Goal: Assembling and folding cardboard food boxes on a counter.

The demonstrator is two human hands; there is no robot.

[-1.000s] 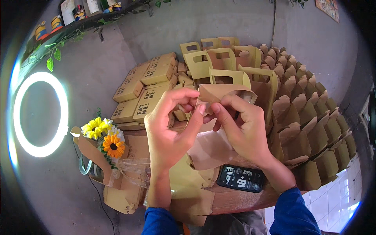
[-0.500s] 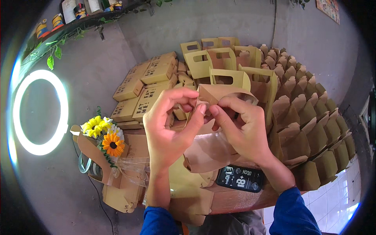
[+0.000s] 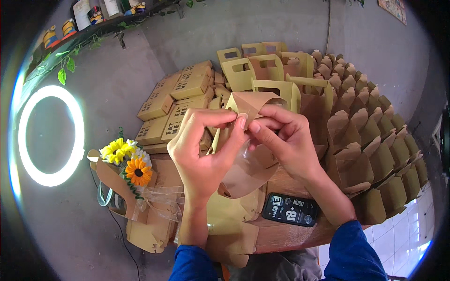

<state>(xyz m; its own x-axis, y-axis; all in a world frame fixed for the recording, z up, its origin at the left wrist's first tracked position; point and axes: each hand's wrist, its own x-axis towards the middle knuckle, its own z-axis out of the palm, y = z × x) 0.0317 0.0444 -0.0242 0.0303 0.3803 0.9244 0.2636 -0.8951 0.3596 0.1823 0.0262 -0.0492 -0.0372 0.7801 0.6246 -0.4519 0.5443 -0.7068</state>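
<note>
Between my hands is a brown cardboard box (image 3: 246, 180), part-folded and held up over the table, with what looks like clear plastic film across its opening. My left hand (image 3: 201, 152) pinches a corner of it near the top, thumb and forefinger on a small flap. Thumb and fingers of my right hand (image 3: 290, 140) close on the same end, close to the left thumb. Some of the right fingertips are hidden behind the cardboard. Flat unfolded cardboard pieces (image 3: 230, 234) lie under my hands, and a black phone (image 3: 290, 209) rests beside them on the wooden table (image 3: 281, 236).
Rows of open brown boxes (image 3: 370, 154) fill the right side. Handled carriers (image 3: 265, 70) stand at the back, left of them printed flat boxes (image 3: 178, 117) in stacks. Artificial flowers (image 3: 138, 171) and a glowing ring light (image 3: 51, 136) are at the left.
The box has tilted and shifted slightly, its upper end moving up and left. My right hand has moved a little left and stays on the box with my left hand.
</note>
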